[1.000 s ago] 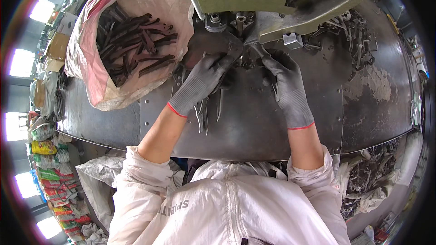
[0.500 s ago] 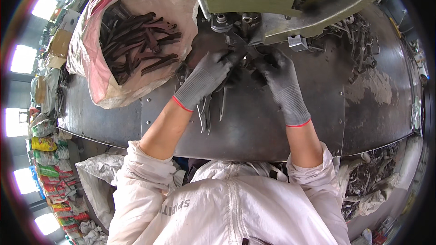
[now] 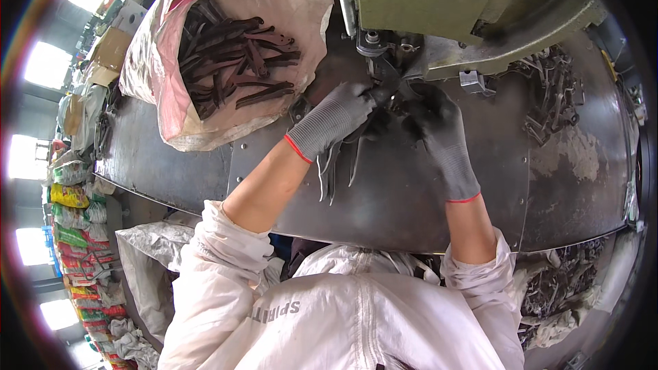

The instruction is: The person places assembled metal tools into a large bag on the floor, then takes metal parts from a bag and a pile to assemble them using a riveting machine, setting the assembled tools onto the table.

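Note:
Both my hands wear grey knit gloves with blackened fingers, close together under the head of a green machine (image 3: 432, 0). Several thin curved metal strips (image 3: 327, 175) hang below my left hand (image 3: 346, 113), whose fingers are closed around their upper ends. My right hand (image 3: 440, 120) is bent inward with its fingers curled at the machine's small tooling (image 3: 387, 79). What those dark fingertips pinch, if anything, is hidden among the black glove and metal parts.
An open white and pink woven sack (image 3: 175, 113) of dark curved metal pieces (image 3: 240, 55) stands on the left of the metal table (image 3: 288, 205). Metal parts (image 3: 552, 96) lie heaped at the right. A small metal block (image 3: 473, 82) sits beside the machine's base.
The whole view has shifted, so table, sack and machine appear farther right. Both hands stay at the tooling; the right hand's fingers have turned slightly. The strips still hang below my left hand.

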Demonstrator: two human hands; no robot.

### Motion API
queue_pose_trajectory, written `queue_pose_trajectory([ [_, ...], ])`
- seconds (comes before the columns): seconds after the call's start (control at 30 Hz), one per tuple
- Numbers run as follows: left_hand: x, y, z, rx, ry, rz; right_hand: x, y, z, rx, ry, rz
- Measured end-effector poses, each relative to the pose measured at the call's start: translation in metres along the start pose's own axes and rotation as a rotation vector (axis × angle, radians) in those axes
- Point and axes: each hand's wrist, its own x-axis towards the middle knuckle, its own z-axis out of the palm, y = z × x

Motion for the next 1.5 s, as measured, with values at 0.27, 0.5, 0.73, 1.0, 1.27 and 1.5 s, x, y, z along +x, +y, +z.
queue_pose_trajectory([
  [0.27,-0.002,0.010,0.003,-0.080,-0.084,0.002,0.006,0.005,-0.001,0.012,-0.021,0.086],
  [0.5,0.009,-0.017,0.016,0.066,-0.192,-0.152,0.011,0.020,0.003,0.053,-0.004,0.158],
  [0.73,-0.015,-0.024,-0.045,0.243,0.325,-0.022,0.007,0.021,0.002,0.042,0.018,0.168],
  [1.0,-0.049,-0.109,-0.092,1.114,0.260,-0.184,0.006,0.017,0.001,-0.044,0.017,0.053],
  [1.27,-0.051,-0.114,-0.093,0.887,0.391,-0.192,-0.010,0.013,0.003,0.016,0.044,0.178],
  [1.5,-0.051,-0.068,-0.104,0.534,0.480,-0.016,-0.007,0.014,-0.002,0.024,0.001,0.205],
])
